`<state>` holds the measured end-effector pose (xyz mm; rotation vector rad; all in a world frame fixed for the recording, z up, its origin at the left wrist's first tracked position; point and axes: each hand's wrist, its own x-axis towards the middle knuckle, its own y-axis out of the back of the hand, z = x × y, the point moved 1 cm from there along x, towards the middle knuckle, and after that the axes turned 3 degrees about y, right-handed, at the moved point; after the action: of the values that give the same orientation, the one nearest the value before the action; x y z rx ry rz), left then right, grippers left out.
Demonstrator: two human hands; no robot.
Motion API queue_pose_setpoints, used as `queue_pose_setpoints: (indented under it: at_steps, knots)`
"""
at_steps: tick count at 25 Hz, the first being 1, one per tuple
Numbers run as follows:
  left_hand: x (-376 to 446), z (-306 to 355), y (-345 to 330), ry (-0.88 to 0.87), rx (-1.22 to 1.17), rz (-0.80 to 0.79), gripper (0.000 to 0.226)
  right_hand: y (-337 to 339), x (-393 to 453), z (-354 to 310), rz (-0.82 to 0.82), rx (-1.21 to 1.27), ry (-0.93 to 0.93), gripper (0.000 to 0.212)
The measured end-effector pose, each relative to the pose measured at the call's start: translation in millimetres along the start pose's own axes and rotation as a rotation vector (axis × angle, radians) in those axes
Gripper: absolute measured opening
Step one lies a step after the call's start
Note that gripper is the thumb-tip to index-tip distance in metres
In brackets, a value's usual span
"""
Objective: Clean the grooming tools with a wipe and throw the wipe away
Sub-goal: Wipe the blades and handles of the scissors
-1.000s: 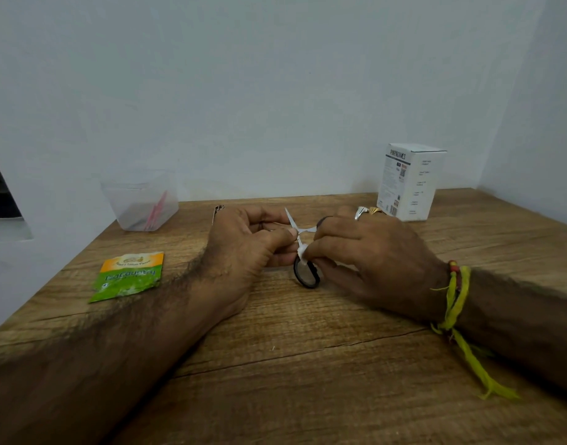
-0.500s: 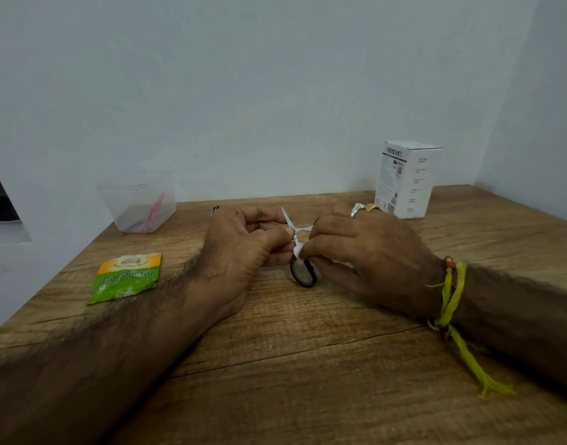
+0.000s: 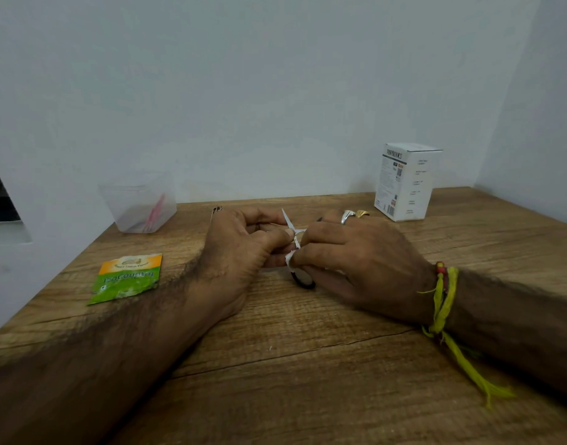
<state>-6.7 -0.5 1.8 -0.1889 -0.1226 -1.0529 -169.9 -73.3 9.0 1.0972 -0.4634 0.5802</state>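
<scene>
Small scissors (image 3: 295, 234) with silver blades and black finger loops sit between my two hands above the middle of the wooden table (image 3: 292, 364). My left hand (image 3: 240, 248) pinches the scissors near the pivot with thumb and fingers. My right hand (image 3: 349, 261) pinches a small white wipe (image 3: 289, 259) against the lower shank of the scissors. One black loop shows below the hands; the blades point up and away.
A green and orange wipe sachet (image 3: 126, 277) lies at the left. A clear plastic tub (image 3: 139, 205) with a pink tool stands at the back left. A white carton (image 3: 405, 181) stands at the back right. A small metal tool (image 3: 216, 209) lies behind my left hand.
The hands stay together on the scissors. The wipe has slid a little down the scissors toward the loops.
</scene>
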Motion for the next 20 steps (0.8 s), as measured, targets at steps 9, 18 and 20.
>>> queue_pose_setpoints:
  at_steps: [9,18,20]
  knots:
    - [2,-1,1,0.011,0.017,0.013,0.015,6,-4,0,-0.107,0.037,0.032,0.010]
    - [2,-3,1,0.020,0.012,0.007,0.014,3,-9,13,-0.055,-0.032,-0.008,0.009]
    - [2,-3,0,0.024,0.017,0.001,0.013,3,-11,14,-0.064,-0.048,-0.006,0.009]
